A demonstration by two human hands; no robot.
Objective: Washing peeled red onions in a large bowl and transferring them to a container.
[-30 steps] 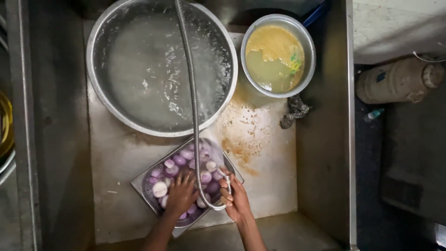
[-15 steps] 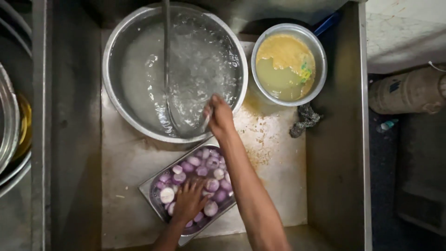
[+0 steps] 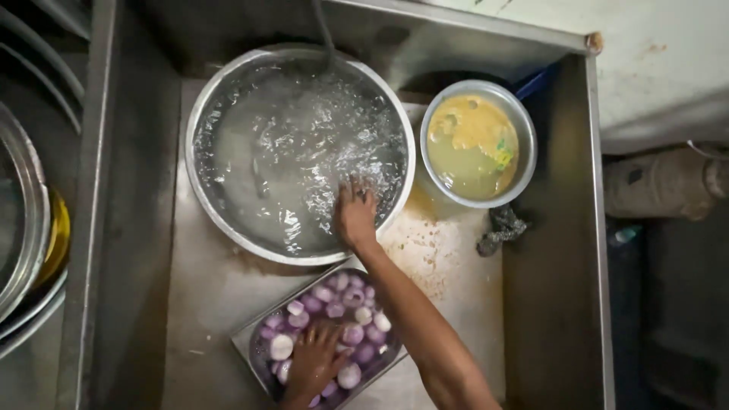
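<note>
My left hand (image 3: 315,363) lies flat with spread fingers on peeled purple onions (image 3: 345,300) in a shallow metal tray (image 3: 247,342) at the near side of the steel sink. My right hand (image 3: 355,216) reaches over the near rim of a large metal bowl (image 3: 199,125). Its fingertips dip into the churning water and hold nothing that I can see. A thin grey hose (image 3: 323,30) comes down into that bowl at its far side.
A smaller metal bowl (image 3: 524,129) of yellow cloudy liquid stands to the right of the big one. A dark scrubber (image 3: 501,228) lies below it on the stained sink floor. Stacked metal bowls (image 3: 23,228) sit outside the sink's left wall.
My right hand left the tray, carried the hose end up to the big bowl, and now dips in the water apart from the hose. My left hand stayed on the onions.
</note>
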